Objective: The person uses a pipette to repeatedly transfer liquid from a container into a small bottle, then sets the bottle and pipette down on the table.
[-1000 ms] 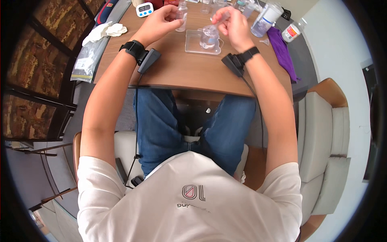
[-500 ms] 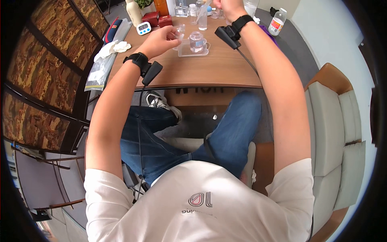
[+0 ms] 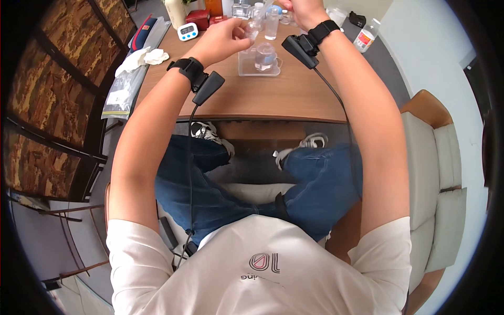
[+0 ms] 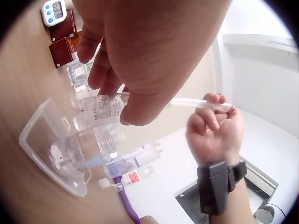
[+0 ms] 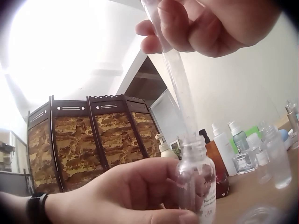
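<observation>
left fingers (image 4: 98, 71) curled round clear labelled bottle (image 4: 103, 109), far side of open jar (image 4: 80, 151) | right fingers (image 5: 174, 25) pinching clear pipette (image 5: 179, 79), tip at bottle mouth | bottle's probably light, stiff, slick if wet, grab mid-body imo; pipette's likely bendy | tray (image 3: 246, 69) under jar, slim bottle (image 3: 272, 26) close on the right

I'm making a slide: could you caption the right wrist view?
The right grip holds a clear tube at the mouth of a clear bottle in the left grip, a folding screen behind.
</observation>
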`<state>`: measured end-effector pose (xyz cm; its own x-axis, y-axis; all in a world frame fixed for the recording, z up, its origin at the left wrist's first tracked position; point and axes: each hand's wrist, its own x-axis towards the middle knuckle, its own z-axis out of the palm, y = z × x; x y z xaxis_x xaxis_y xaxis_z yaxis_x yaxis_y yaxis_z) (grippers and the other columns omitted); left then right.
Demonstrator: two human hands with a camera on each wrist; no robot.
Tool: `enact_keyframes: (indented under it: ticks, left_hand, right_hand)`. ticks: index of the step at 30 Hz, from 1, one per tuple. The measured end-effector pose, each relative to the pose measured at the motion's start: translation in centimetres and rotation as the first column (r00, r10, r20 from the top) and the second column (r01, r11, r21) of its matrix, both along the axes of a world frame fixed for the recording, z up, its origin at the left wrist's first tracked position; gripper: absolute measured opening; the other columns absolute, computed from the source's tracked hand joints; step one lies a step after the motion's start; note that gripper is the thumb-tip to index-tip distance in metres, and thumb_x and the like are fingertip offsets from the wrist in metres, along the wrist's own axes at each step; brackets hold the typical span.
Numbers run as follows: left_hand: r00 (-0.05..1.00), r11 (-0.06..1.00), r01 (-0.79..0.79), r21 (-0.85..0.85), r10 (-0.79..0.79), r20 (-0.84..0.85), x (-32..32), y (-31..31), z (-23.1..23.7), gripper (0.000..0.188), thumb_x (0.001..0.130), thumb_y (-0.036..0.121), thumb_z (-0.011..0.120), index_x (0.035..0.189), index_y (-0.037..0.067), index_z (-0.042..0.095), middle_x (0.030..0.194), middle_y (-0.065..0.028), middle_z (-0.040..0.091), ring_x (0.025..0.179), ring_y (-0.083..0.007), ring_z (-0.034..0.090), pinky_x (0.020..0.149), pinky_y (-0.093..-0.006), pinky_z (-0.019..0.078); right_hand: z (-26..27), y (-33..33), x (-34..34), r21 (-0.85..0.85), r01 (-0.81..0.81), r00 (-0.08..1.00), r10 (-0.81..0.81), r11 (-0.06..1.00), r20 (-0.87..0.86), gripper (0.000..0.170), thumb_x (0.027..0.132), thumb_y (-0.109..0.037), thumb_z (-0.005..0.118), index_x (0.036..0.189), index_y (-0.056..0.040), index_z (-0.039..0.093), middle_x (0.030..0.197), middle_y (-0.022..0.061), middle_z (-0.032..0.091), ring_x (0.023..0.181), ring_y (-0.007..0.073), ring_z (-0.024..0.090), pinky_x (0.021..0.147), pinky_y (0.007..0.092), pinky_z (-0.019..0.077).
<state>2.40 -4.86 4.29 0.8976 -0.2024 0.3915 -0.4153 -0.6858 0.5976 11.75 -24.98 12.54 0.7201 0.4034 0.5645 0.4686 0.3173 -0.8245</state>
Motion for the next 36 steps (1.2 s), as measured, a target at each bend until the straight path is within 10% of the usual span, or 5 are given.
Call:
enact_keyframes:
  ticks: [7, 15, 25, 34, 36]
  left_hand:
    - [0.999, 0.999, -0.022, -0.023, 0.023, 0.044, -0.6, 0.7, 0.2, 0.039, 0.090, 0.023, 0.078, 0.117, 0.001, 0.062, 0.089, -0.0019, 0.066, 0.080, -0.0089, 0.058, 0.073, -0.0267, 0.0504]
    - [0.993, 0.994, -0.085, -0.075, 0.090, 0.080, -1.9, -0.8, 0.6, 0.039, 0.087, 0.020, 0.078, 0.120, 0.003, 0.066, 0.091, 0.0018, 0.064, 0.077, -0.0060, 0.052, 0.065, -0.0235, 0.0427]
    - [0.991, 0.993, -0.117, 0.011, 0.116, 0.069, -2.3, -0.1, -1.3, 0.035, 0.084, 0.015, 0.079, 0.114, 0.002, 0.068, 0.092, -0.0003, 0.063, 0.083, -0.0104, 0.055, 0.070, -0.0262, 0.0438]
    - [0.979, 0.960, -0.202, -0.194, 0.202, -0.021, -2.4, 1.5, -3.6, 0.035, 0.085, 0.018, 0.078, 0.115, 0.004, 0.069, 0.092, 0.0022, 0.064, 0.078, -0.0056, 0.052, 0.063, -0.0232, 0.0436]
    - [0.982, 0.956, -0.190, -0.222, 0.189, -0.023, -2.5, 1.7, -3.6, 0.035, 0.086, 0.019, 0.078, 0.116, 0.003, 0.069, 0.091, 0.0027, 0.062, 0.078, -0.0049, 0.051, 0.063, -0.0226, 0.0432]
  right_hand:
    - [0.1, 0.2, -0.2, 0.046, -0.236, 0.960, 0.240, 0.971, -0.141, 0.072, 0.107, -0.062, 0.024, 0.078, -0.0078, 0.062, 0.071, 0.0073, 0.065, 0.043, 0.0095, 0.038, 0.041, 0.0230, 0.0283]
    - [-1.0, -0.3, -0.6, -0.040, -0.261, 0.933, 0.241, 0.965, -0.267, 0.052, 0.108, -0.040, 0.025, 0.085, -0.0074, 0.058, 0.078, 0.0078, 0.063, 0.054, 0.0093, 0.041, 0.048, 0.0220, 0.0331]
    - [-2.9, -5.3, 0.6, 0.327, -0.257, 0.919, 0.335, 0.910, -0.209, 0.049, 0.106, -0.039, 0.026, 0.083, -0.0097, 0.057, 0.079, 0.0082, 0.065, 0.050, 0.0118, 0.040, 0.045, 0.0230, 0.0325]
    - [-6.5, -3.1, 0.1, -0.030, -0.319, 0.883, 0.285, 0.947, -0.374, 0.049, 0.106, -0.035, 0.027, 0.089, -0.0034, 0.060, 0.083, 0.0121, 0.067, 0.056, 0.0099, 0.046, 0.049, 0.0213, 0.0356]
    - [-6.4, -2.6, -0.7, -0.383, -0.287, 0.929, 0.159, 0.878, -0.333, 0.049, 0.106, -0.032, 0.025, 0.094, -0.0016, 0.062, 0.088, 0.0110, 0.069, 0.058, 0.0085, 0.050, 0.050, 0.0202, 0.0367]
